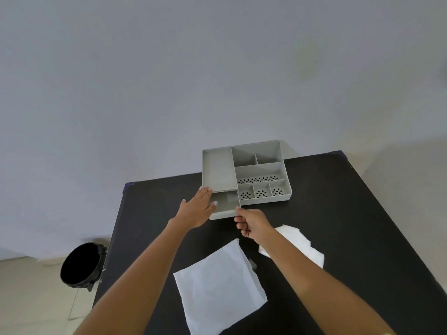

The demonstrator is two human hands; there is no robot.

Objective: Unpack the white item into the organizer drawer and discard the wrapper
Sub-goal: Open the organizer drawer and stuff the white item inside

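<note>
A grey organizer with several compartments stands at the far side of the black table. Its drawer is pulled partway out at the front left, and what shows of the inside holds nothing. My left hand lies flat against the organizer's front left corner, fingers spread, thumb over the drawer's left edge. My right hand has its fingers curled and pinches the right front corner of the drawer. A flat white square sheet lies near me. A crumpled white piece lies to the right, partly hidden by my right forearm.
A black bin lined with a dark bag stands on the pale floor, left of the table's left edge. A plain grey wall rises behind the table. The table's far corners sit close to the organizer.
</note>
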